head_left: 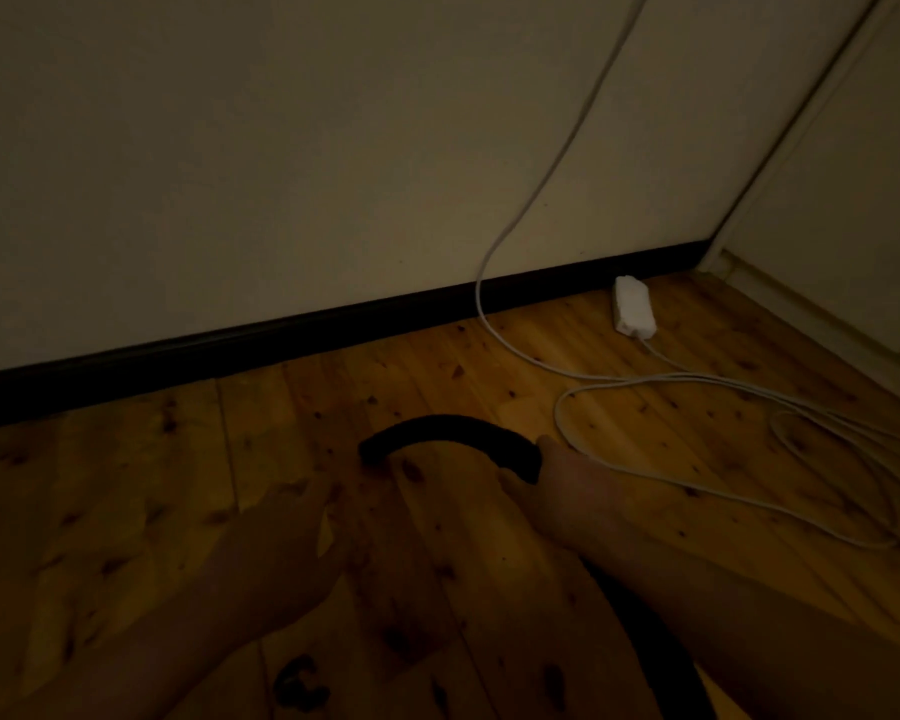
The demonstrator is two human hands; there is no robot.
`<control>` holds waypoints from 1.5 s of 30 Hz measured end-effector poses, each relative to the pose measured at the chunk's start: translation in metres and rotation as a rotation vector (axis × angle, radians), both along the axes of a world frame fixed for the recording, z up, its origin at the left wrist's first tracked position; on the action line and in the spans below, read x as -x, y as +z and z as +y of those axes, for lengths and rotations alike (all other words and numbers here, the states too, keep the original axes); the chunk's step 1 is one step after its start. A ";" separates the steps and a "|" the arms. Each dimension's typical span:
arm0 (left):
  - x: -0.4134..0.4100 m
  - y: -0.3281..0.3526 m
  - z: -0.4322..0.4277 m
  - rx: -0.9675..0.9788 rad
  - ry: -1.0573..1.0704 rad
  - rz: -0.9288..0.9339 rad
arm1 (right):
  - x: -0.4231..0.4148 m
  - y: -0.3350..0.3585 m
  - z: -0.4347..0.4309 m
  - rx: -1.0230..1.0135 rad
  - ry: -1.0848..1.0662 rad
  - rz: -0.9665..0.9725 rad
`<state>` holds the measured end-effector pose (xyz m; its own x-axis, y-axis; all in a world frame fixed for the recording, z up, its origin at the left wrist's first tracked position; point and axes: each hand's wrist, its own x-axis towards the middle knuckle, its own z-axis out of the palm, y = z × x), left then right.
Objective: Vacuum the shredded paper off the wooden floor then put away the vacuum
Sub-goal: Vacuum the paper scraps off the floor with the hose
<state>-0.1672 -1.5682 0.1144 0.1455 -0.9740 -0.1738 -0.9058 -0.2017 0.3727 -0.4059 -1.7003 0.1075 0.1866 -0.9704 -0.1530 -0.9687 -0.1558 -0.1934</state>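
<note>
The room is dim. A black curved vacuum hose end [437,433] arcs just above the wooden floor [178,485] in the middle of the head view. My right hand [557,485] grips the hose at its right end, and the rest of the hose [645,641] runs back under my right forearm. My left hand [281,532] hovers over the floor to the left of the hose with its fingers relaxed and holds nothing. No shredded paper shows on the visible boards.
A white power adapter [632,306] lies near the black skirting board [281,330], with a white cable [697,387] looping across the floor at right and running up the wall. A small dark object [300,685] lies at the bottom. A door frame [780,148] stands at right.
</note>
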 end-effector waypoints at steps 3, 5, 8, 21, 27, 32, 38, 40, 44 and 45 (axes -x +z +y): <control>0.009 0.004 -0.005 0.030 -0.057 -0.004 | 0.038 0.016 0.002 0.061 -0.075 0.022; 0.014 0.007 -0.008 0.058 -0.080 0.000 | 0.061 0.025 -0.002 0.098 -0.150 0.028; 0.028 0.017 -0.011 0.061 -0.117 -0.029 | 0.101 0.038 -0.002 0.125 -0.257 0.047; 0.064 0.037 -0.008 -0.050 -0.102 0.089 | 0.129 0.025 0.079 -0.093 -0.065 -0.152; 0.075 0.038 0.000 -0.106 -0.088 0.079 | 0.140 0.008 0.102 -0.281 -0.004 -0.245; 0.087 0.025 0.011 -0.173 -0.158 0.087 | 0.168 -0.020 0.132 -0.328 -0.106 -0.360; 0.099 0.004 0.012 -0.237 -0.191 0.064 | 0.172 -0.051 0.142 -0.235 -0.239 -0.219; 0.104 -0.003 0.010 -0.246 -0.226 0.074 | 0.173 -0.056 0.144 -0.206 -0.265 -0.161; 0.117 -0.013 -0.001 -0.210 -0.269 0.063 | 0.172 -0.061 0.147 -0.214 -0.281 -0.104; 0.122 -0.015 -0.005 -0.190 -0.281 0.047 | 0.171 -0.063 0.148 -0.202 -0.278 -0.087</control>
<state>-0.2889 -1.5728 0.0997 -0.1364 -0.9243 -0.3564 -0.9185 -0.0169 0.3951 -0.5772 -1.5526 0.0449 -0.0593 -0.9379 -0.3419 -0.9474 0.1608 -0.2768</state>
